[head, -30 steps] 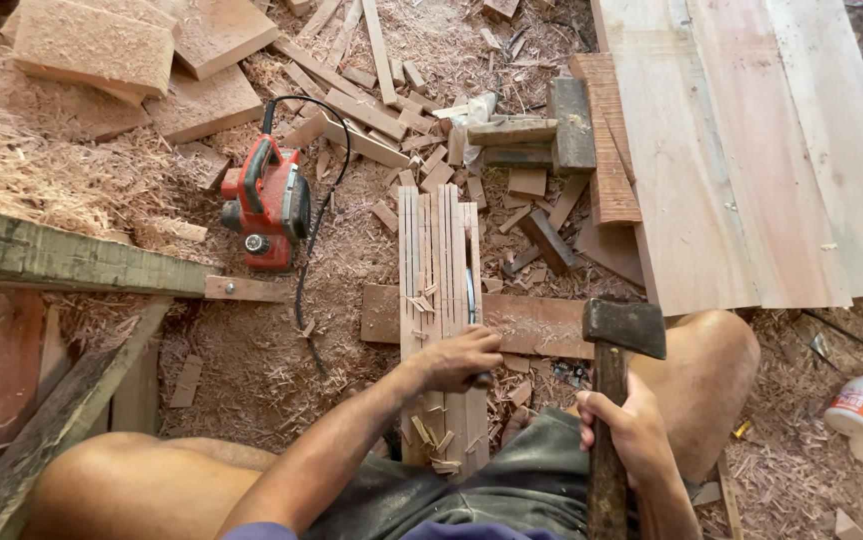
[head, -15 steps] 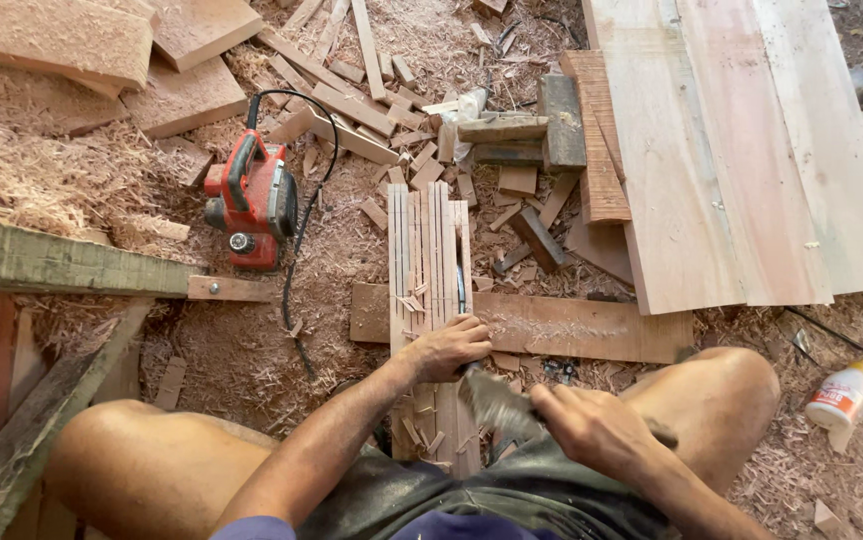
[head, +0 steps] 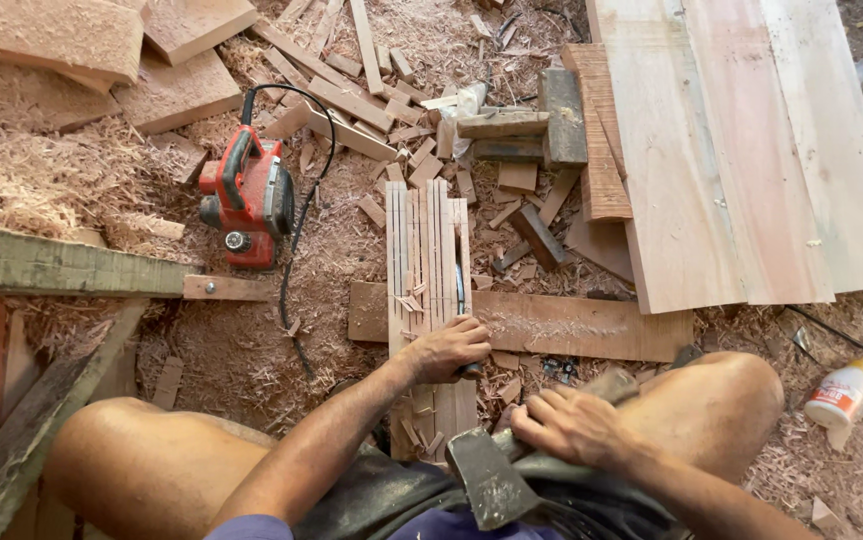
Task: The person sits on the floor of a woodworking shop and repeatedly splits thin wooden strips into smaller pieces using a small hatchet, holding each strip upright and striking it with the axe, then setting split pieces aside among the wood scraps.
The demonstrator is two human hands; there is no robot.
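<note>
- Left hand presses down on a bundle of thin wooden slats, fingers curled over its near end; the slats lie lengthwise on the sawdust-covered floor between the person's knees, resting across a flat board.
- A slim dark tool lies along the right edge of the slats; its near end vanishes under the left hand, so its kind is hard to make out.
- Right hand is wrapped around the handle of a hatchet, whose dull grey metal head lies low on the lap; most of the handle is hidden under the fingers and the knee.
- The slats' near ends are splintered, with loose slivers.
- Further left, a red electric planer sits on the shavings, its black cord looping toward the person.
- Upper right, wide pale planks lie side by side, cut off by the frame's top.
- A white glue bottle lies at far right among chips.
</note>
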